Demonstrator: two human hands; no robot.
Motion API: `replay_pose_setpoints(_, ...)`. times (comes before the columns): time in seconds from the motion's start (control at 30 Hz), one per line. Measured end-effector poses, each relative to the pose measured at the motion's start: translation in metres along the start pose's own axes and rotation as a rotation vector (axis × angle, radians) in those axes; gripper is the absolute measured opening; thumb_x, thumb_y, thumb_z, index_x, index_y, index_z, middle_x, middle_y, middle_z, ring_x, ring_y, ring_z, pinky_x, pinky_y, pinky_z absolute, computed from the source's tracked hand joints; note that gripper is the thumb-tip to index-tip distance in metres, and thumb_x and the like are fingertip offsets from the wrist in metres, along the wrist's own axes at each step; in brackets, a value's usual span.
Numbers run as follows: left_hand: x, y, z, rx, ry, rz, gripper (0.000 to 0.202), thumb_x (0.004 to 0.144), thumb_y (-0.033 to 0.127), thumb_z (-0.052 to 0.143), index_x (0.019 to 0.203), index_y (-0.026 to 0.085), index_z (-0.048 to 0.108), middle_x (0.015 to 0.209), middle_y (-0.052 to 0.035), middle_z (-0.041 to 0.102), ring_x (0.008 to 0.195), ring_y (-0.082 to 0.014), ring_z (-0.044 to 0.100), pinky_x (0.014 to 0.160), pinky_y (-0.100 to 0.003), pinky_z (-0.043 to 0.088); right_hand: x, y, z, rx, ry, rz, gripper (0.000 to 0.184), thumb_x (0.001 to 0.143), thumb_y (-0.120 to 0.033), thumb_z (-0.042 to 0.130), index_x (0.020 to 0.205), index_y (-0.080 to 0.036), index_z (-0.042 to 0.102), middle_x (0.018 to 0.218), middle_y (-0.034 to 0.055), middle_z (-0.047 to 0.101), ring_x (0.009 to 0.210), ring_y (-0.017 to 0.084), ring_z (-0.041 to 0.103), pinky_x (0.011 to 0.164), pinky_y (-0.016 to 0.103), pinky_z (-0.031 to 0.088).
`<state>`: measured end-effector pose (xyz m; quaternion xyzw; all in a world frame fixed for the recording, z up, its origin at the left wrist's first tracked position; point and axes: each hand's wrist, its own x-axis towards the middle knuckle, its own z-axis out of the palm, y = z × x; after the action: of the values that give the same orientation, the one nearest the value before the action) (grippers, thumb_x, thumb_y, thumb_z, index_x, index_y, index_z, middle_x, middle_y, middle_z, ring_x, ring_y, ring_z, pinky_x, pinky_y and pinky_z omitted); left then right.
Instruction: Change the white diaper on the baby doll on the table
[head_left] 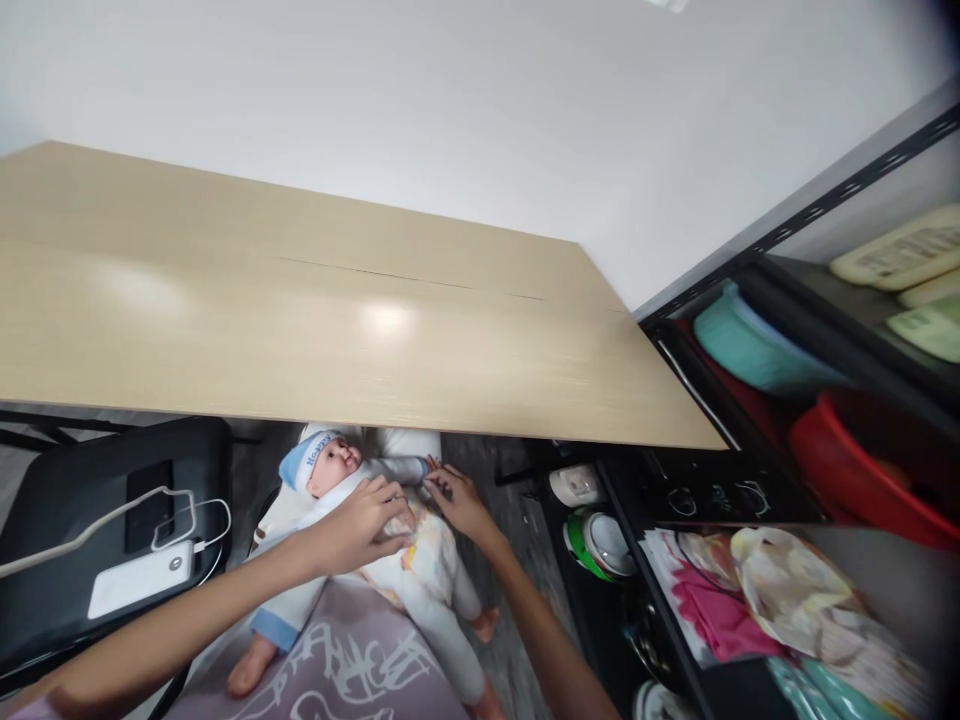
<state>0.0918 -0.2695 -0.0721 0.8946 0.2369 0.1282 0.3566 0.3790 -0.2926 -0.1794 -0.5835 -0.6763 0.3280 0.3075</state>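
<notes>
A baby doll (420,575) in a white suit and a blue-and-white cap lies on its back on a pale mat with white print (337,670), below the front edge of a wooden table (315,320). My left hand (367,525) rests on the doll's chest with its fingers curled on the cloth. My right hand (457,500) touches the doll's outstretched blue-cuffed arm, fingers bent at the sleeve. The doll's nappy shows a pale pattern under my left hand.
A black chair (97,560) on the left carries a white power bank (142,580) with a white cable. On the right stands a dark metal shelf (750,480) with a red basin (862,460), a teal tub (750,345), cloths and pots.
</notes>
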Motion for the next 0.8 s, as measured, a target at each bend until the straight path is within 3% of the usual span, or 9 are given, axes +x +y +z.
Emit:
replay_pose_setpoints(0.13,-0.003,0.004,0.002,0.079,0.01,-0.012,0.023,0.115,0.039,0.066,0.128,0.021,0.068,0.128,-0.012,0.07,0.115,-0.0308,0.059,0.101,-0.046,0.047,0.001,-0.046,-0.006,0.095,-0.188,-0.143,0.028,0.111,-0.026,0.061,0.135,-0.026,0.076,0.135,0.0095,0.08,0.128,0.025,0.073,0.119,0.044,0.055)
replay_pose_setpoints(0.2,-0.002,0.006,0.005,0.117,0.016,-0.015,0.022,0.114,0.038,0.067,0.127,0.02,0.068,0.13,-0.0129,0.07,0.116,-0.0315,0.059,0.101,-0.047,0.048,0.003,-0.068,-0.009,0.1,-0.272,-0.194,0.032,0.108,-0.017,0.057,0.133,-0.025,0.075,0.134,0.0102,0.078,0.126,0.025,0.073,0.116,0.042,0.057)
replay_pose_setpoints(0.3,0.0,0.008,0.005,0.116,0.021,-0.023,0.02,0.114,0.038,0.068,0.12,0.02,0.068,0.128,-0.0129,0.07,0.116,-0.0317,0.059,0.101,-0.046,0.048,0.006,-0.086,-0.012,0.076,-0.282,-0.19,0.027,0.101,-0.013,0.059,0.122,-0.022,0.075,0.125,0.0098,0.077,0.116,0.025,0.073,0.106,0.038,0.058)
replay_pose_setpoints(0.43,-0.008,0.017,-0.015,0.008,0.016,-0.009,0.014,0.115,0.036,0.065,0.115,0.022,0.07,0.121,-0.0101,0.073,0.116,-0.0296,0.062,0.101,-0.042,0.049,-0.001,-0.089,-0.022,0.081,-0.297,-0.101,0.013,0.107,-0.027,0.063,0.11,-0.022,0.074,0.109,0.0042,0.079,0.101,0.023,0.072,0.094,0.034,0.054)
replay_pose_setpoints(0.57,-0.039,0.028,-0.048,-0.173,-0.192,0.01,0.01,0.109,0.036,0.076,0.115,0.028,0.077,0.105,-0.0028,0.075,0.102,-0.0238,0.069,0.089,-0.032,0.052,-0.032,-0.084,-0.055,0.092,-0.385,0.075,0.057,0.117,-0.058,0.049,0.081,-0.02,0.071,0.076,-0.0006,0.069,0.072,0.017,0.059,0.075,0.03,0.045)
replay_pose_setpoints(0.63,-0.049,0.029,-0.057,-0.226,-0.272,0.022,0.009,0.103,0.033,0.082,0.111,0.029,0.079,0.099,0.0,0.078,0.09,-0.0212,0.072,0.081,-0.03,0.051,-0.054,-0.08,-0.071,0.173,-0.413,0.214,0.072,0.118,-0.07,0.04,0.079,-0.02,0.075,0.067,0.0,0.066,0.066,0.018,0.06,0.073,0.03,0.046)
replay_pose_setpoints(0.7,-0.045,0.028,-0.057,-0.28,-0.337,0.068,0.005,0.102,0.031,0.082,0.106,0.029,0.08,0.09,0.0017,0.08,0.079,-0.0193,0.072,0.078,-0.029,0.051,-0.073,-0.075,-0.078,0.256,-0.459,0.358,0.08,0.117,-0.075,0.033,0.084,-0.019,0.081,0.065,0.002,0.069,0.065,0.02,0.065,0.072,0.031,0.047)
replay_pose_setpoints(0.8,-0.003,0.023,-0.039,-0.344,-0.414,0.152,0.013,0.11,0.036,0.071,0.107,0.026,0.08,0.074,0.0019,0.078,0.067,-0.0177,0.071,0.074,-0.029,0.053,-0.092,-0.066,-0.066,0.192,-0.504,0.416,0.076,0.116,-0.072,0.038,0.08,-0.02,0.079,0.067,0.0042,0.073,0.066,0.021,0.067,0.069,0.031,0.044)
